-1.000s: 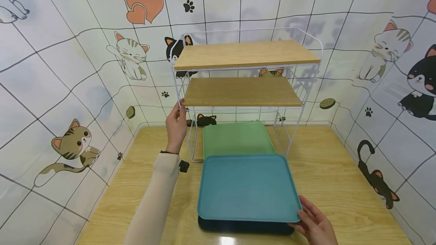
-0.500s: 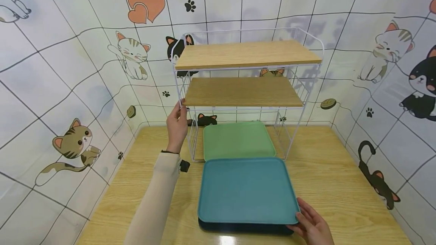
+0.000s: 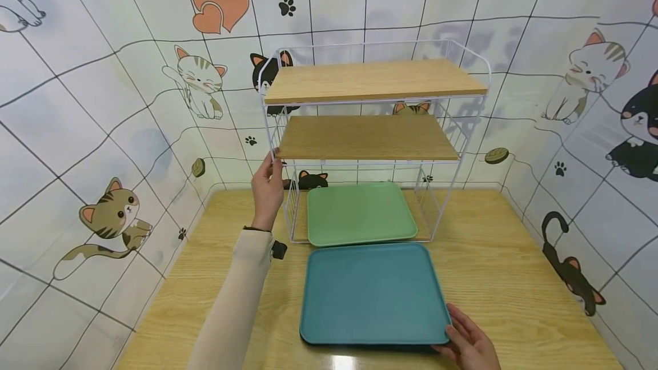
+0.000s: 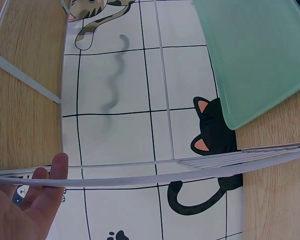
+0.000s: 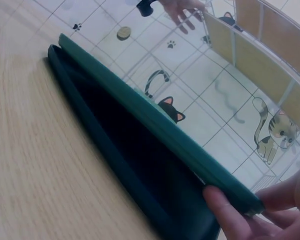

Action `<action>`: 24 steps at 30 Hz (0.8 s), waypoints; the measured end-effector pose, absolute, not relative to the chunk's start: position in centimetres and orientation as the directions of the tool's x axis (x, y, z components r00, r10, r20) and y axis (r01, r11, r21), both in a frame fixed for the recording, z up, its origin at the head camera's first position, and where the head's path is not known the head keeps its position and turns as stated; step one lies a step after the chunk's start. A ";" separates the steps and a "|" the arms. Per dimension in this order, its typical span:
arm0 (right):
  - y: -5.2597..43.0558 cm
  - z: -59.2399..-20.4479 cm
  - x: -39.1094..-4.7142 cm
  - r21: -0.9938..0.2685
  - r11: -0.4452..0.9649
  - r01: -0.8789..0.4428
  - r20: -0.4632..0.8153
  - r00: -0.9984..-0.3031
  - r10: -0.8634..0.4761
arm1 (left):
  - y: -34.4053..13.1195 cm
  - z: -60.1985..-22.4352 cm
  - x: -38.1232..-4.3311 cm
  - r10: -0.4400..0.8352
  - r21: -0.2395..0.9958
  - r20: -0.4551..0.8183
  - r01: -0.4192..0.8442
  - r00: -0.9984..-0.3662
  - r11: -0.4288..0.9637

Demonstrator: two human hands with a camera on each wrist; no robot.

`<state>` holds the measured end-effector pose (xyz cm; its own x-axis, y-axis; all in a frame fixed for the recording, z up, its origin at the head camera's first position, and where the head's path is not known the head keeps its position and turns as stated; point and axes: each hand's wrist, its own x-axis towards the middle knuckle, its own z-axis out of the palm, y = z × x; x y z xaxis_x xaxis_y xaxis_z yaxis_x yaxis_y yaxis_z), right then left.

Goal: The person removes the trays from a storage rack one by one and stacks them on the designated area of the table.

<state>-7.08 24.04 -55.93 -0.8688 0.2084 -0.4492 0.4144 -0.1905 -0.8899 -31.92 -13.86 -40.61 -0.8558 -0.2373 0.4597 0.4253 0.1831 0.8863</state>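
A white wire rack (image 3: 446,210) with wooden shelves stands against the wall. My left hand (image 3: 265,192) holds its left front post at the middle shelf; in the left wrist view the fingers (image 4: 54,182) pass behind the wire. On the bottom shelf lies a light green tray (image 3: 362,213). In front of the rack, a teal tray (image 3: 375,296) has its near right corner pinched by my right hand (image 3: 469,340). Beneath it a dark tray (image 5: 97,132) rests on the table, mostly hidden from above. The right wrist view shows a gap between the two trays, with my thumb (image 5: 219,202) under the upper one.
The wooden table (image 3: 504,267) extends on both sides of the trays. A cat-patterned wall covering (image 3: 154,96) closes off the back and both sides. The top shelf (image 3: 372,80) and middle shelf (image 3: 367,137) overhang the green tray.
The teal tray has come down and slightly toward me with my right hand, covering nearly all of the dark tray and uncovering more of the green one. My left hand stays on the rack.
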 end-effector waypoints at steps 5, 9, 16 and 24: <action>24.1 -56.3 -7.0 -0.896 -0.187 0.403 -0.438 -0.873 0.215 | -13.8 -40.5 -31.7 -0.237 0.891 0.451 0.419 -0.860 0.174; 24.3 -56.9 -6.9 -0.895 -0.208 0.394 -0.435 -0.874 0.217 | -13.7 -40.5 -31.6 -0.241 0.894 0.445 0.412 -0.862 0.178; 23.9 -57.4 -7.0 -0.902 -0.166 0.399 -0.430 -0.870 0.241 | -13.6 -40.5 -31.6 -0.245 0.894 0.444 0.408 -0.862 0.185; 22.9 -56.6 -7.2 -0.878 0.175 0.445 -0.376 -0.869 0.321 | -13.6 -40.2 -31.4 -0.239 0.905 0.420 0.387 -0.875 0.175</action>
<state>-7.23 22.91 -56.62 -0.8693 0.3206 -0.3762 0.4447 0.1751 -0.8784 -31.41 -13.62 -40.24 -0.8752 -0.2394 0.4203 0.3868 0.1754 0.9053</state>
